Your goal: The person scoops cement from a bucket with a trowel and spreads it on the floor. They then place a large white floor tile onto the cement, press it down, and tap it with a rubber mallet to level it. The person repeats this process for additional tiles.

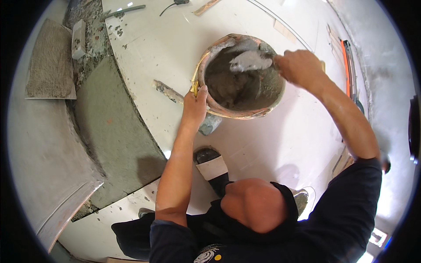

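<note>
"Fingers of our left hand (195, 103) are closed on the near-left rim of the round, orange-tinged, mortar-caked bucket (258, 115), thumb uppermost. Those of our right hand (302, 70) are curled tight, apparently about the handle of the grey, paste-smeared metal trowel (250, 60); the handle itself is mostly hidden from us."

"Where do we log the blade?"

"Within the bucket's mouth, toward the far right, over the dark grey, wet-looking mortar (230, 85). Whether its edge touches the mix, we cannot tell."

"Main worry for us?"

"Tilting. We brace one side only, so a hard shove of the trowel against the opposite wall could swing the bucket round. Glossy, cream-white floor (175, 44) would probably offer little friction. Note also the rough, grey-green lump (210, 124) just beside the near rim: if the base rests on it, we could get rocking. Base out of sight."

"And spillage?"

"Blade carries pale paste. Rolled too far near the rim, it could shed that onto the floor. A wet handle could slip in our right hand, and a stroke swept too far left could knock our thumb."
</note>
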### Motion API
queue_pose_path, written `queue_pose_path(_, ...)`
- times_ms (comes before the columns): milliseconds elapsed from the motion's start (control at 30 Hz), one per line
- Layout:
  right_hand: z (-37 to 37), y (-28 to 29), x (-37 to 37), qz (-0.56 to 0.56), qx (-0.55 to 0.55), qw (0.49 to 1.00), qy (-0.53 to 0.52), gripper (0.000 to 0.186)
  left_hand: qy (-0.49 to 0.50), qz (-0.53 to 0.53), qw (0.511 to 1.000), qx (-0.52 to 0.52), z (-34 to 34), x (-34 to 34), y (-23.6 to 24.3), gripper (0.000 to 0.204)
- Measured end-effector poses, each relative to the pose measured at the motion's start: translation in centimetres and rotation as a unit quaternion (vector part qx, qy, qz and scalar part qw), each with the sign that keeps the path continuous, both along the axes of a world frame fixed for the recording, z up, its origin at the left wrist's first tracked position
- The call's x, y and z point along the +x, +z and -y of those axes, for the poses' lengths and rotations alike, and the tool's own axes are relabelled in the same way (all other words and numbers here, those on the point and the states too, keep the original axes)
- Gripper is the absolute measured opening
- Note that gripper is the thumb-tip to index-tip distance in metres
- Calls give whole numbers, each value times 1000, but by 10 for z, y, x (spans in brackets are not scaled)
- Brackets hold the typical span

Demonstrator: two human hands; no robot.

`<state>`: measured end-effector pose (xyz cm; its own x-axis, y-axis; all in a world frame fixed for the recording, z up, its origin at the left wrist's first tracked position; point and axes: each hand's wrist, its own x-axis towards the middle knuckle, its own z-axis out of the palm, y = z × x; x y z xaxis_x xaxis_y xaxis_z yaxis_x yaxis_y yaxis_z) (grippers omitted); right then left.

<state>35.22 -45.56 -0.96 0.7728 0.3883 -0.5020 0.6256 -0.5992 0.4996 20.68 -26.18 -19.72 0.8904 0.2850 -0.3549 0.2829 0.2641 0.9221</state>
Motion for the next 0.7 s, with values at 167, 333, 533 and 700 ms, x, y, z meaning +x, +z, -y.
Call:
queue_pose_path(167,-32,-53,6,2,48,991,124,10,34,38,998,32,1,2,-2,35)
queue_pose_path(333,-24,-86,-42,17,65,979,194,7,4,-3,999,41,-1,1,0,36)
queue_pose_path(533,-15,-37,-72,-69,68,987,127,16,5,-16,999,38,0,1,5,35)
queue_pose_path(700,11,-9,-42,-197,34,965,-168,42,-3,-18,999,30,-1,0,2,33)
